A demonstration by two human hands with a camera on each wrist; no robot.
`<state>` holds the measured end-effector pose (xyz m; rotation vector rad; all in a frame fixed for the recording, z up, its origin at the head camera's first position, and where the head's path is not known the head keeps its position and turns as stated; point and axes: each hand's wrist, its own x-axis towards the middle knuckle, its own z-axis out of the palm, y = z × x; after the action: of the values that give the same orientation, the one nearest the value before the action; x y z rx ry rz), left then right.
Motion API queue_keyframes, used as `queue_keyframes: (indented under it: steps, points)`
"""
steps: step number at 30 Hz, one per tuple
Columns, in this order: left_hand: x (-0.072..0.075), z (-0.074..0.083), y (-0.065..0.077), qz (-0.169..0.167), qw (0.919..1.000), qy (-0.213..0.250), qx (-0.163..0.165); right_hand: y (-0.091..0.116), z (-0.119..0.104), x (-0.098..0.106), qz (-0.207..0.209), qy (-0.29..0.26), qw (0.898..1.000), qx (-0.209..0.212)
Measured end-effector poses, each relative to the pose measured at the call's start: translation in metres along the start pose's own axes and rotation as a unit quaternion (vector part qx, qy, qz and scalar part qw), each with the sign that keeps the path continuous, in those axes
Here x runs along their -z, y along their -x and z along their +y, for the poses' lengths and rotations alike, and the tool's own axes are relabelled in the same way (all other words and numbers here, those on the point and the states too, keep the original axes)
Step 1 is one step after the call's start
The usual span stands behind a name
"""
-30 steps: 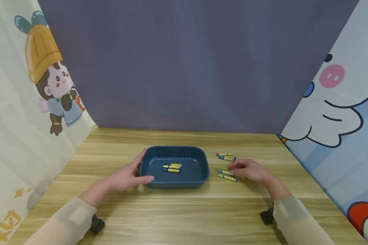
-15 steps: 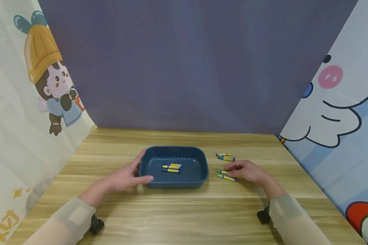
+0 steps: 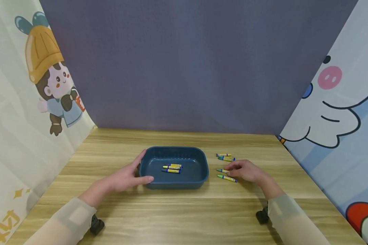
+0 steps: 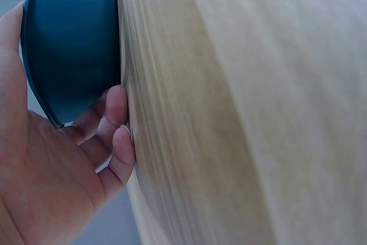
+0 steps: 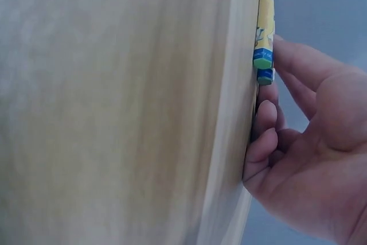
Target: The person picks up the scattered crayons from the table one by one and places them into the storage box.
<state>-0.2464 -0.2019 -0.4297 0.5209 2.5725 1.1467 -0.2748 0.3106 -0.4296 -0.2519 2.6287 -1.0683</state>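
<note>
My left hand (image 3: 127,176) holds the left end of a dark blue rectangular dish (image 3: 174,185), thumb at the near rim and other fingers along its side. In the left wrist view the dish wall (image 4: 74,38) lies between thumb and fingers. Several yellow-wrapped crayons (image 3: 171,171) lie inside the dish. To its right, my right hand (image 3: 247,170) pinches a dull green crayon (image 3: 222,170) low over the table; its back end is hidden by the fingers. A bright green crayon (image 3: 227,178) lies just in front, and in the right wrist view this green-tipped crayon (image 5: 264,27) overlaps the held one.
Behind the right hand, more crayons (image 3: 226,158) lie on the wooden table (image 3: 178,217), close to the dish's right side. A dark grey-purple curtain (image 3: 184,68) stands along the back edge, with printed cloths on both sides.
My right hand has moved slightly left and its fingers have come together on the dull green crayon. The left hand and the dish stay in place.
</note>
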Motion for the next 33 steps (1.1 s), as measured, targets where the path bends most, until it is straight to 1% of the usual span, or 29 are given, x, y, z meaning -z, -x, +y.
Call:
queue_keyframes:
  steps: [10,15,17,20,26,28,33]
  points:
    - [-0.001,-0.002,0.0,-0.002,0.9999,0.015,-0.007,-0.003,0.0,-0.001,0.011,0.012,1.0,-0.003]
    - [-0.001,-0.001,0.0,0.0,0.9999,0.012,-0.004,-0.003,-0.001,0.002,0.024,0.012,1.0,0.007]
    - [0.0,0.0,0.0,-0.001,0.9999,0.013,-0.008,-0.003,-0.002,0.003,0.028,0.007,0.999,0.013]
    - [0.0,0.001,0.0,0.002,0.9998,0.014,-0.013,-0.002,-0.006,0.005,0.034,-0.001,0.999,0.018]
    - [0.0,0.002,0.0,0.003,0.9996,0.02,-0.021,-0.002,-0.016,0.007,0.057,0.01,0.997,0.041]
    - [0.0,0.001,-0.001,0.002,0.9995,0.018,-0.025,-0.002,-0.019,0.007,0.061,0.004,0.997,0.047]
    - [-0.001,0.0,-0.001,-0.001,0.9996,0.019,-0.02,0.0,-0.034,0.005,0.069,-0.021,0.996,0.058]
